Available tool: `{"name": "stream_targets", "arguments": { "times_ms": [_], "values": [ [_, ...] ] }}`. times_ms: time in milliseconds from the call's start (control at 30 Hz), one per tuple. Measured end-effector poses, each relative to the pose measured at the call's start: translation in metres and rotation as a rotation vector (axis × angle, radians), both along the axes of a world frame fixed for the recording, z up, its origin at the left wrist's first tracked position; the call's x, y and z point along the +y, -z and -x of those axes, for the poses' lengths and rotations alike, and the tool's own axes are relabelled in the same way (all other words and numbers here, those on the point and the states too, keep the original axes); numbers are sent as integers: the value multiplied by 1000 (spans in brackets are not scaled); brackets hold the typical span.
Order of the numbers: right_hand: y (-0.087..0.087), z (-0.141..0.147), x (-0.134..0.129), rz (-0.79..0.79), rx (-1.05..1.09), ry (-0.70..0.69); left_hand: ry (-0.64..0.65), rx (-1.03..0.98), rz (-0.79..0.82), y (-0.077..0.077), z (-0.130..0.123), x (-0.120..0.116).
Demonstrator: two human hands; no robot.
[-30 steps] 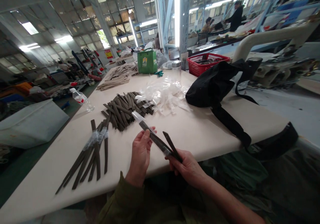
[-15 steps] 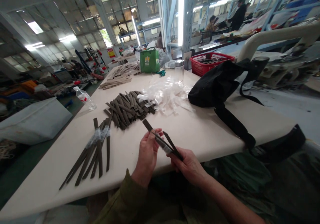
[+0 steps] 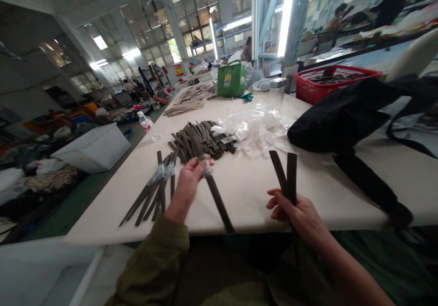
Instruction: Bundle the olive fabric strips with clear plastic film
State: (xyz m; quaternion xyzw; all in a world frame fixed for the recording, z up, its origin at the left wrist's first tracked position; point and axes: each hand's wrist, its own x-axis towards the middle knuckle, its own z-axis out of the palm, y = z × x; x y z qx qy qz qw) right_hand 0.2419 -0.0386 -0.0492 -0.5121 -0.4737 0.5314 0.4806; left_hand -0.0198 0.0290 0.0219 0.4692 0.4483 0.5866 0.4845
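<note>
My left hand [image 3: 190,180] is closed on a long dark strip [image 3: 219,201] with a clear wrapping round its upper part. My right hand [image 3: 296,210] pinches two dark strips [image 3: 291,173], whose upper ends spread apart in a V. Left of my left hand, several wrapped strips [image 3: 159,189] lie crossed on the pale table [image 3: 246,205]. Behind my left hand is a heap of short dark strips [image 3: 205,137]. Translucent white plastic pieces [image 3: 255,130] lie loosely beside that heap.
A black bag [image 3: 338,114] with straps lies at the right, before a red basket [image 3: 337,80]. Farther back are a green bag [image 3: 231,80], a lidded clear jar [image 3: 277,96] and teal scissors [image 3: 247,97]. A plastic bottle [image 3: 148,126] stands near the left edge.
My hands have moved apart. The wrapped strip is now in my left hand, to the left, while two strips stay in my right hand. The view has turned left.
</note>
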Motion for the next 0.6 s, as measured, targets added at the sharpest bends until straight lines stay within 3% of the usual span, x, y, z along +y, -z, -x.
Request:
{"name": "stream_targets", "arguments": {
  "times_ms": [67,133,233,300,433,600],
  "values": [
    [-2,-9,2,22,29,15,-152,282,-38,-12,48,27],
    [-3,-13,3,36,47,8,-283,720,20,-17,93,50],
    [-2,-13,2,39,54,-18,-310,999,119,-14,140,71],
    [0,-12,2,37,56,-30,-316,1115,168,-9,157,77],
    [3,-13,3,36,68,-50,-351,1295,198,-3,158,92],
    [5,-12,3,19,56,-52,-294,1339,193,3,113,146]
  ]
}}
